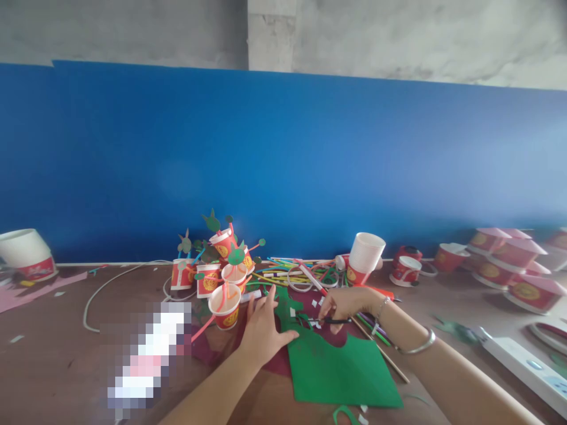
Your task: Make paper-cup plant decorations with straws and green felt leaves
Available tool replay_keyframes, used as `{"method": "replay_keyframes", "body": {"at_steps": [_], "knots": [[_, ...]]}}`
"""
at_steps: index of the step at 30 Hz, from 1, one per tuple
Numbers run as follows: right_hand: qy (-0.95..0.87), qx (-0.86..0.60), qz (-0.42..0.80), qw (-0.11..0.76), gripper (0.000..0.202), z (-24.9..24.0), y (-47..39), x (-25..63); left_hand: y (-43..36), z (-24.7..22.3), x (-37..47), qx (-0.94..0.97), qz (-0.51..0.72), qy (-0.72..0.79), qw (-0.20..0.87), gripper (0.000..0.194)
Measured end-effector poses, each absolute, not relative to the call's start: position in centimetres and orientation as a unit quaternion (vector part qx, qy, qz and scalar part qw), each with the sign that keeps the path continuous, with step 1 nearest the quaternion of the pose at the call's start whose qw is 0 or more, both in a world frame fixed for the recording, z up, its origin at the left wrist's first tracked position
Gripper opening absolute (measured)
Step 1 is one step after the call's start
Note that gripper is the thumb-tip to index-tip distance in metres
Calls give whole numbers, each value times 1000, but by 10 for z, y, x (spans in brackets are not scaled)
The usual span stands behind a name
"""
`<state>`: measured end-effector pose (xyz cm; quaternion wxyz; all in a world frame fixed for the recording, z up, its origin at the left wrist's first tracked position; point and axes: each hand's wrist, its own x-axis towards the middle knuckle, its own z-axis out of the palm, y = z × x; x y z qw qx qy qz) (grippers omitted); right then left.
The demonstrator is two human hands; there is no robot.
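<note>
Red paper cups (228, 320) are standing clustered on the table (66, 366), holding straws (202, 328) topped with green cutouts (236, 255); a stack of cups (365, 255) is standing beyond the right hand (340, 307). The right grip is closing around what look like black scissors (335, 320), their long axis running sideways and their tip pointing left, above dark red paper (339, 339). The left hand (262, 332) is spreading its fingers wide near the front cup. The green sheet (341, 372) is lying flat nearest the wearer, stretching sideways.
</note>
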<state>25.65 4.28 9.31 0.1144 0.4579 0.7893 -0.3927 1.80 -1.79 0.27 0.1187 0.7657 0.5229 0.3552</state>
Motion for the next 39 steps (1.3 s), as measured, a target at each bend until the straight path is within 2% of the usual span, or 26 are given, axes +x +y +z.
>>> {"method": "replay_keyframes", "body": {"at_steps": [3, 7, 17, 29, 39], "knots": [[784, 470, -390, 107, 47, 94, 40, 255, -17, 1, 16, 751, 409, 503, 125, 70], [759, 471, -441, 93, 46, 93, 37, 252, -13, 1, 13, 731, 443, 498, 146, 58], [737, 459, -490, 82, 47, 89, 38, 243, -8, 2, 14, 640, 535, 481, 270, 61], [726, 457, -509, 71, 54, 77, 44, 246, -7, 6, 13, 617, 541, 488, 299, 51], [743, 448, -495, 44, 37, 72, 40, 227, -6, 7, 12, 613, 549, 492, 284, 45]]}}
